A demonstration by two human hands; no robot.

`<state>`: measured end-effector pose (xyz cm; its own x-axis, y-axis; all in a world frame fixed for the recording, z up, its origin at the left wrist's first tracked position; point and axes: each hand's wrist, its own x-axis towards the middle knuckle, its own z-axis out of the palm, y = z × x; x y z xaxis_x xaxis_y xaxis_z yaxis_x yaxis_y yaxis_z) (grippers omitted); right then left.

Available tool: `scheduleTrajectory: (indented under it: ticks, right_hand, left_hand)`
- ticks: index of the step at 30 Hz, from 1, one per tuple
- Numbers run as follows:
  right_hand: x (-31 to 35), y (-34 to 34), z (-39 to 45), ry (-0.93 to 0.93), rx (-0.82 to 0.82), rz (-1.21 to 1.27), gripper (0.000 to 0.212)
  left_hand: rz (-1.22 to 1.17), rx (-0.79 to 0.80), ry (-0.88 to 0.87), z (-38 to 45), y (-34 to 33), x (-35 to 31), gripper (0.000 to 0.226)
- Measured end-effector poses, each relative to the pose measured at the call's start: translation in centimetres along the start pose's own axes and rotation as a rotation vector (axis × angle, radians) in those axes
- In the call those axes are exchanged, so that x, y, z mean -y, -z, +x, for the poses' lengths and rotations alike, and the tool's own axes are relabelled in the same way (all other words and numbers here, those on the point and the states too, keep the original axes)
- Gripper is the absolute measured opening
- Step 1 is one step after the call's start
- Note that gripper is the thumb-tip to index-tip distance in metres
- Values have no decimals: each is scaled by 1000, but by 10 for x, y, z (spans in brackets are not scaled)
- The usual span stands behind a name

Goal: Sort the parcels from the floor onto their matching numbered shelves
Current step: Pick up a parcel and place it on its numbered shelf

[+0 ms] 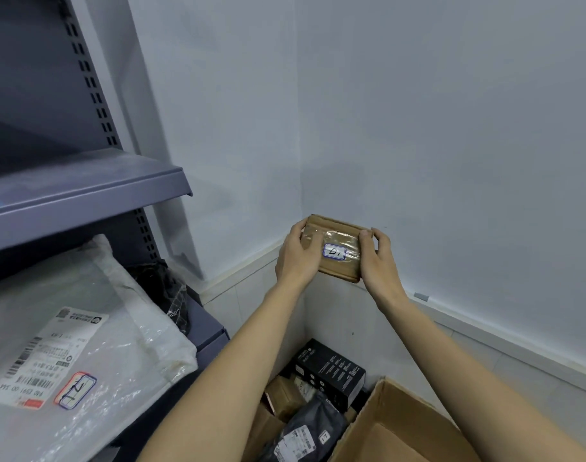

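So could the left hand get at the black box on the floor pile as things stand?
Probably not yet: the left hand and right hand both grip the brown parcel. The black box lies uncovered on top, so the way looks free.

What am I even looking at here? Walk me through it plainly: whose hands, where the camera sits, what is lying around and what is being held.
There is no machine here. A person wears one wide-angle camera on the head, so the single picture looks forward and down along both bare arms.

The left hand and the right hand grip a small brown cardboard parcel from either side, lifted in front of the wall corner. A white sticker on it carries a handwritten mark that I cannot read for certain.

On the left stands a grey metal shelf unit. On its lower shelf lie a large white plastic mailer with a shipping label and a dark bag.

Below, on the floor, are more parcels: a black box, a dark grey mailer and an open cardboard carton.
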<state>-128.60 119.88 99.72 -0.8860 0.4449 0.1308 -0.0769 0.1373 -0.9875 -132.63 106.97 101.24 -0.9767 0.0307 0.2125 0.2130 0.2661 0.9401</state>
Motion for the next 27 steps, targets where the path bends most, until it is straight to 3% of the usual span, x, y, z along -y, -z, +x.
scheduleTrajectory:
  ticks: [4, 11, 14, 17, 20, 24, 27]
  right_hand:
    - [24, 16, -4, -14, 27, 152, 36]
    - [39, 38, -19, -55, 141, 56, 75]
    - [43, 41, -24, -70, 201, 155, 61]
    - [36, 43, -24, -115, 213, 188, 64]
    - [28, 44, -22, -177, 173, 218, 65]
    - [24, 40, -28, -220, 134, 316, 45]
    - [24, 33, -32, -233, 107, 382, 36]
  left_hand:
    - [-18, -3, -75, -3, 2, -34, 36]
    - [88, 62, -206, -26, -4, -74, 29]
    - [118, 66, -240, -39, -10, -76, 33]
    - [90, 79, -225, -43, -14, -71, 47]
    - [16, 68, -166, -44, -18, -69, 40]
    - [402, 85, -183, -51, -22, -67, 32]
    - [429, 175, -71, -48, -19, -60, 40]
